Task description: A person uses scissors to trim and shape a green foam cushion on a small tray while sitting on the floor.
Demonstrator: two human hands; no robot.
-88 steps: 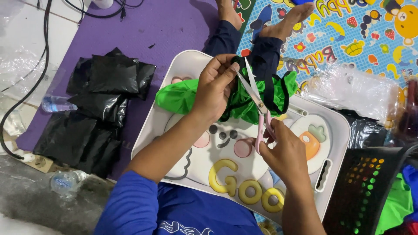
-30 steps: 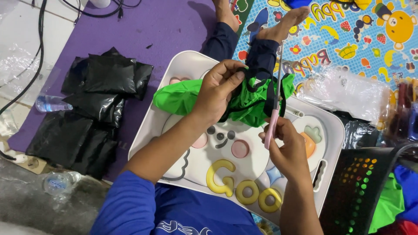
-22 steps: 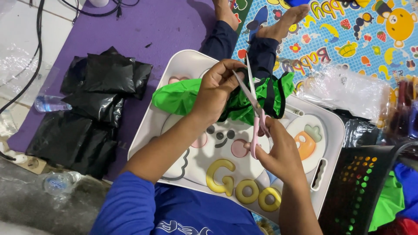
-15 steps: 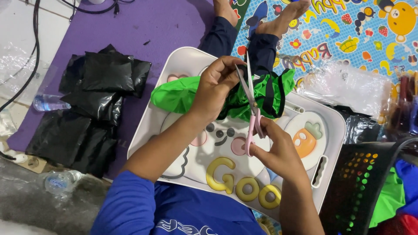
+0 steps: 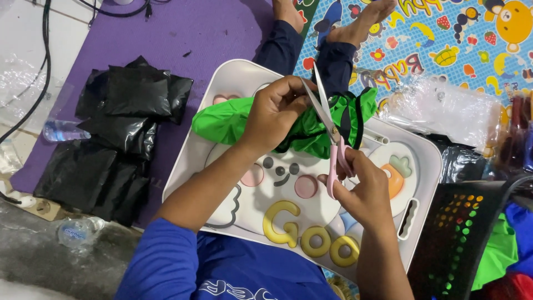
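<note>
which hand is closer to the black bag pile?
Left. The left hand holds the green garment beside the black bag pile; the right hand works pink-handled scissors farther away.

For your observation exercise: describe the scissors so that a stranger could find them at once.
Start at the white cartoon tray on the person's lap. Above its middle, the right hand holds the scissors, blades open beside the green cloth. Pink handles and thin silver blades set them apart.

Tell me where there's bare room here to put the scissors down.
Free: the white tray near the yellow letters, and the purple mat above the black bags. Crowded: around the green cloth, and right by the clear plastic and black basket.
</note>
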